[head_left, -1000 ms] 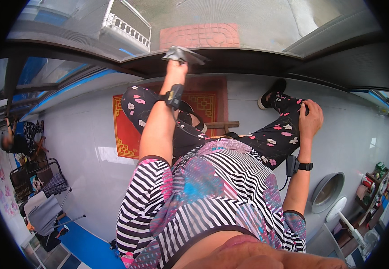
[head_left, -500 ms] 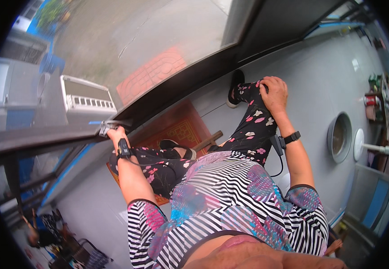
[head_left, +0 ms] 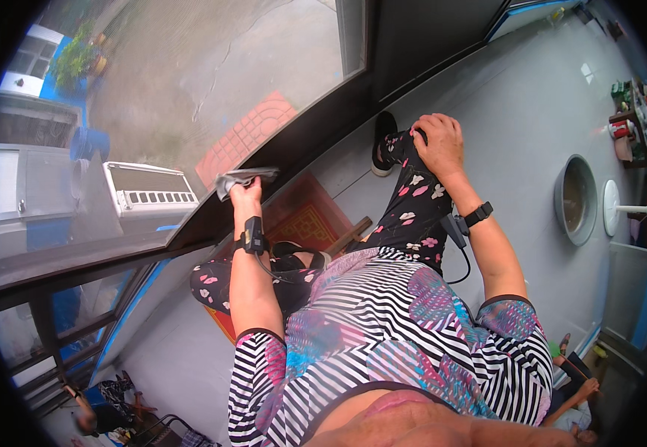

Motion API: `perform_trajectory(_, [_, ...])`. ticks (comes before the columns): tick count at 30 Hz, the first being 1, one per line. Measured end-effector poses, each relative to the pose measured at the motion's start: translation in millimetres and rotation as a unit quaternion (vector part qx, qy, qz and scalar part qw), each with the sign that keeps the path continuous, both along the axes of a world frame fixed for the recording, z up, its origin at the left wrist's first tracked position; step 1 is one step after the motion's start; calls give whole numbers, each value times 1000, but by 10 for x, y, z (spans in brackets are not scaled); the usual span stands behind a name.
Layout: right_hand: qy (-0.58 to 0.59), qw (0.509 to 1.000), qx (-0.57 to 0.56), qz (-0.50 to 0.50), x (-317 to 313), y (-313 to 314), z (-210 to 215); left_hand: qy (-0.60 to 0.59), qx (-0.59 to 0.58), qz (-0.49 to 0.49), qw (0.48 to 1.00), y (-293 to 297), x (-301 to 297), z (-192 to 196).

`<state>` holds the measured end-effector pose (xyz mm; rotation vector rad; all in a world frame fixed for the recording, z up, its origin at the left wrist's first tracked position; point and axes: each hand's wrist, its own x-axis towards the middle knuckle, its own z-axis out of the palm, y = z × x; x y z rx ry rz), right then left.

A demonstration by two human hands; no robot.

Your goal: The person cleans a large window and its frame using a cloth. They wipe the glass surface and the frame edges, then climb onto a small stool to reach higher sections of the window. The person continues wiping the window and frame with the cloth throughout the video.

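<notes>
My left hand [head_left: 245,195] is raised and grips a grey cloth [head_left: 243,178], which presses against the window glass [head_left: 211,82] just above the dark window frame [head_left: 293,141]. My right hand [head_left: 436,141] rests on my raised right knee, on the dark floral trousers [head_left: 413,205]. A black band with a cable sits on each wrist. My striped top fills the lower middle of the view.
A red and gold mat [head_left: 301,223] lies on the grey floor under my legs. A round grey basin [head_left: 576,200] and a white fan [head_left: 625,210] stand at the right. Bottles crowd a shelf [head_left: 629,112] at the far right. Another person's hand [head_left: 580,389] shows at the lower right.
My left hand with the cloth has moved right along the glass. The view has swung, so the window now fills the upper left. My right hand stays on my knee.
</notes>
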<state>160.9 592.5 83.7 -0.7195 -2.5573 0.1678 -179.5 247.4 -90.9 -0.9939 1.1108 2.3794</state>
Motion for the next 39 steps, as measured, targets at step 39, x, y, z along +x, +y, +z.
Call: perform_trajectory(39, [428,873,-233,-9,-2088,807,-449,371,-798,-291,376,-2217,1403,1583])
